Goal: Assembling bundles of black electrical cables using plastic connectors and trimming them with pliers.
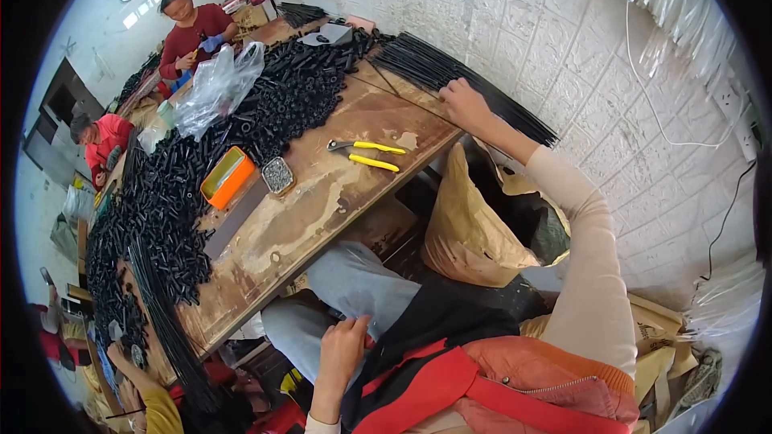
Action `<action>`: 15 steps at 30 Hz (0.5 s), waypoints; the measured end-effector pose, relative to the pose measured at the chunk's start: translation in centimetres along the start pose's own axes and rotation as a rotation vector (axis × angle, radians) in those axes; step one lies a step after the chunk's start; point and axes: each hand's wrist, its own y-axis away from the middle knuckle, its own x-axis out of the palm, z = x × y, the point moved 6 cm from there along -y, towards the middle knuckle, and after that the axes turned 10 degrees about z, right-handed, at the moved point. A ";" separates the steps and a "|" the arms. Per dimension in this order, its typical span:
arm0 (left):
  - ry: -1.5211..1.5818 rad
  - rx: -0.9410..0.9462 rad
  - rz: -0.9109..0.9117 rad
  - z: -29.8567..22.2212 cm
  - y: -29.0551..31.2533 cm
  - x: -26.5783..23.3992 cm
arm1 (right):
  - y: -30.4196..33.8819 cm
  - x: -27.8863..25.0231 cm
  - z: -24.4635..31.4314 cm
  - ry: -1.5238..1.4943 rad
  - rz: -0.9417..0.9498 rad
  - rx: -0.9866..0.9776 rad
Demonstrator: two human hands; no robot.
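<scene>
My right hand (466,106) reaches across the table to a long bundle of thin black rods (426,64) along the wall. Its fingers are curled at the bundle's near edge; whether a rod is between them is hidden. Above my lap, my left hand (342,351) is closed, and what it holds, if anything, I cannot make out. Pliers with yellow handles (375,156) lie on the wooden table (322,193), between my hands and the heap of short black tubular parts (281,104). Beside that heap are an orange box (227,178) and a small tray of metal bits (278,176).
An open tan sack (462,229) stands below the table edge at my right. More black rods (161,305) hang over the table's near left end. A clear plastic bag (217,92) lies on the heap. Co-workers sit along the far side, and another person's hands (133,378) are at lower left.
</scene>
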 end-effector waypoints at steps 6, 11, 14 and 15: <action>-0.047 -0.029 0.011 -0.1 -2.1 -0.3 | -2.8 6.2 -3.9 0.310 0.078 0.397; -0.040 -0.040 0.000 0.1 -2.3 0.1 | -4.9 6.4 -3.1 0.119 0.284 0.284; 0.022 -0.049 0.008 0.1 -2.2 0.5 | -4.5 2.4 -3.6 0.070 0.245 0.359; 0.026 -0.043 0.016 0.1 -2.1 0.6 | -4.5 2.3 -4.4 0.068 0.241 0.354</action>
